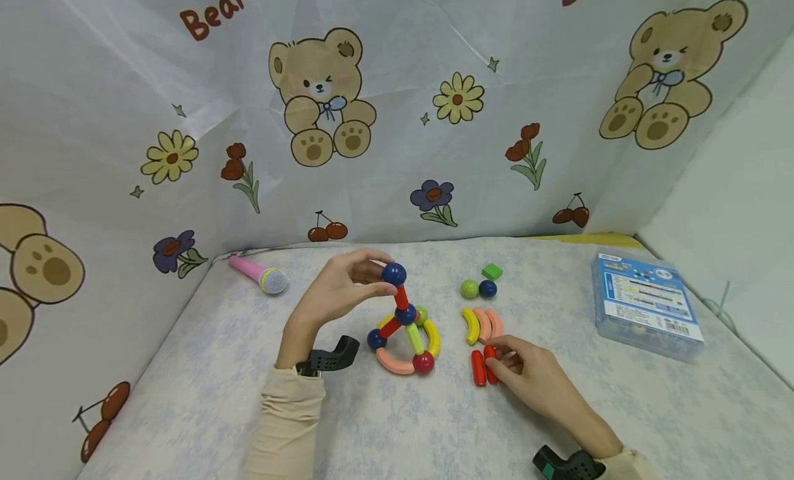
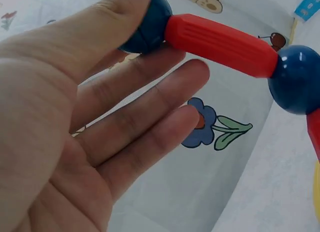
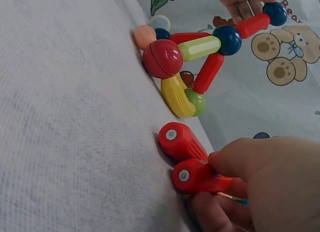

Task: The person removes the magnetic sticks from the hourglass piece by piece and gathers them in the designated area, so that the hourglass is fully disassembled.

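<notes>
A magnetic ball-and-rod structure (image 1: pixel 414 336) stands on the table, with curved yellow and pink rods round its base. My left hand (image 1: pixel 341 287) pinches the dark blue ball (image 1: pixel 393 274) at its top between thumb and forefinger. Below that ball a straight red rod (image 2: pixel 222 45) leads down to another blue ball (image 2: pixel 295 80). Over to the right, two straight red rods lie side by side. The right hand (image 1: pixel 527 373) pinches the nearer red rod (image 3: pixel 192 176) between thumb and fingers, while the other red rod (image 3: pixel 180 140) lies just beside it.
Behind the right hand lie a curved yellow rod (image 1: pixel 471 326) and curved pink rods (image 1: pixel 494 323). Farther back are a green ball (image 1: pixel 469 289), a blue ball (image 1: pixel 488 289) and a green block (image 1: pixel 493 272). A plastic box (image 1: pixel 648 304) sits far right, a pink microphone (image 1: pixel 257 273) back left.
</notes>
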The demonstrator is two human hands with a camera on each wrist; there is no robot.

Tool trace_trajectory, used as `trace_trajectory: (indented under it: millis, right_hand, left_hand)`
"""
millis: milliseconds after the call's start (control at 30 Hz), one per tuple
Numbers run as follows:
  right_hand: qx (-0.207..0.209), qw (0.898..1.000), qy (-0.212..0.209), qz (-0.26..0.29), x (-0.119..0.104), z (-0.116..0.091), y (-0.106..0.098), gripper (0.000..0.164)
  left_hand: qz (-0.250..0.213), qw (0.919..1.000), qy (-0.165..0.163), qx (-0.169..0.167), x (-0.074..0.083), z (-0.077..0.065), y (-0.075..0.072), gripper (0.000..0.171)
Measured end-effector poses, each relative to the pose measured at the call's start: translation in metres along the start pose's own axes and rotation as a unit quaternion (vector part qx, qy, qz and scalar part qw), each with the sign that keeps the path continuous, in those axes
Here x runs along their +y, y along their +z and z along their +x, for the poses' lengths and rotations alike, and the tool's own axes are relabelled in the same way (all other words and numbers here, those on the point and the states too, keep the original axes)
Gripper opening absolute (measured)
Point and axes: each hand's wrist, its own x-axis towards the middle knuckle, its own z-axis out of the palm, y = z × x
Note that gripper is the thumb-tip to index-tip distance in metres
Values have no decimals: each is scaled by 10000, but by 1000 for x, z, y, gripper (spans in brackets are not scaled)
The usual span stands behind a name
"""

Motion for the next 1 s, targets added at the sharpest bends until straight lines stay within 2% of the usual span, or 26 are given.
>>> trace_trajectory:
  millis: [200,267,433,533,667,833,1000]
  right_hand:
    - [-101,9999,58,-11,0,0,0,25]
    - [-116,9999,109,-39,1,-1,-1,24]
    - [-149,9997,202,-47,2,-3,-1,24]
    - [-191,9996,223,-1,3,-3,0,25]
    - [-231,9994,250,33,2,-2,3,25]
    - [-189,9997,136,22,0,-1,3,23]
    - [-92,9999,-51,-20,0,-1,0,23]
  left_hand:
    - [74,9994,-285,-186,-14,2,5,31]
    - [73,9987,-331,-376,-20,3,9,26]
    - [-37,9940,-469,-985,-36,4,24,27]
    - [-213,9909,-655,-1155,-44,2,31,29]
    - [-381,9900,-772,-1119,-51,-2,35,29]
    - [-215,9951,-546,-802,-54,-11,44,30]
    - [150,9991,-213,-330,-50,-29,56,33]
